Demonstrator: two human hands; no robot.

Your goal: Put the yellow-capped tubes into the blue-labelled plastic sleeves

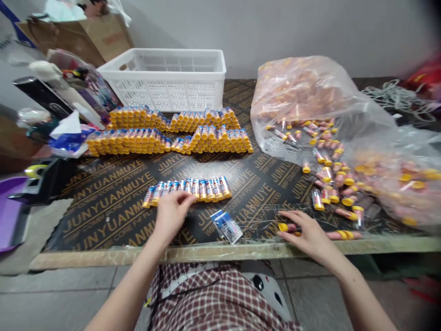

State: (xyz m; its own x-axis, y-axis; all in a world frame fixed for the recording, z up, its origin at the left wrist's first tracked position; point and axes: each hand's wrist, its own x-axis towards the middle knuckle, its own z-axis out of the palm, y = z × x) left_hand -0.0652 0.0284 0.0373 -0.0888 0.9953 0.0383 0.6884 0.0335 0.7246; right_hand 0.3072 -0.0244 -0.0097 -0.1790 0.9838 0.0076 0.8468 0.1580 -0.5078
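Observation:
My left hand (pixel 173 212) is at the near side of a row of small blue-labelled tubes with yellow caps (pixel 206 189), its fingertips pressed together at the row's lower edge; what they hold, if anything, is hidden. My right hand (pixel 305 230) has thumb and fingers around a small tube with a yellow cap (pixel 284 227) near the table's front edge. Between the hands lies a small stack of blue and clear labels (pixel 227 227). Loose pink tubes with yellow caps (pixel 333 195) are heaped to the right, beyond my right hand.
Stacked tubes (pixel 131 140) stand in rows before a white plastic basket (pixel 175 87). A large clear bag of tubes (pixel 303 87) is at the back right. Bottles and a black tape dispenser (pixel 48 184) are at the left. The wooden edge (pixel 103 259) runs along the front.

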